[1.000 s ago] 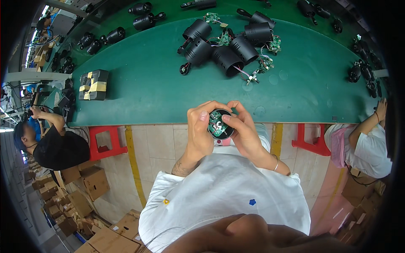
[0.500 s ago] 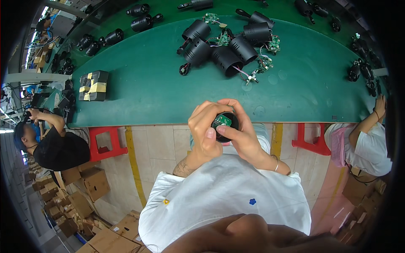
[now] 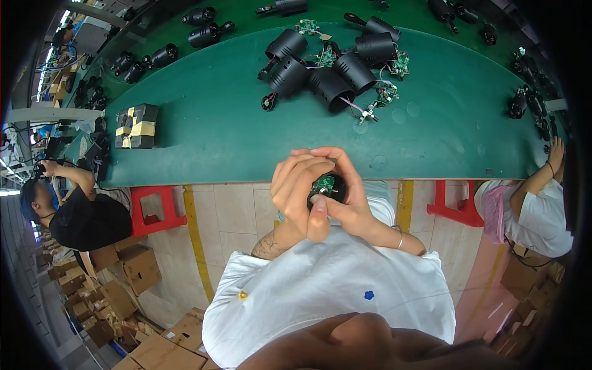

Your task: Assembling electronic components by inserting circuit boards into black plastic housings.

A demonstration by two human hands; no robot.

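Just off the table's near edge, a black cylindrical housing [image 3: 340, 187] is held with its open end toward me. A small green circuit board [image 3: 327, 184] shows inside the mouth. My left hand [image 3: 297, 192] wraps the housing's left side, its thumb pressing at the lower rim beside the board. Around the right side curls my right hand [image 3: 353, 200], its thumb also at the mouth, close to the left thumb. The fingers of both hands meet over the far side. They hide most of the housing's outer wall.
Several black housings [image 3: 330, 86] with wired circuit boards [image 3: 388, 92] lie in a cluster on the green table [image 3: 216, 129]. A black block with yellow tape [image 3: 137, 126] sits at left. Red stools [image 3: 157, 209] and co-workers flank me; cardboard boxes [image 3: 139, 271] stand behind at left.
Both hands and the housing have shifted slightly left. The left thumb has moved lower and right, toward the right thumb. The left fingers cover more of the housing's far side.
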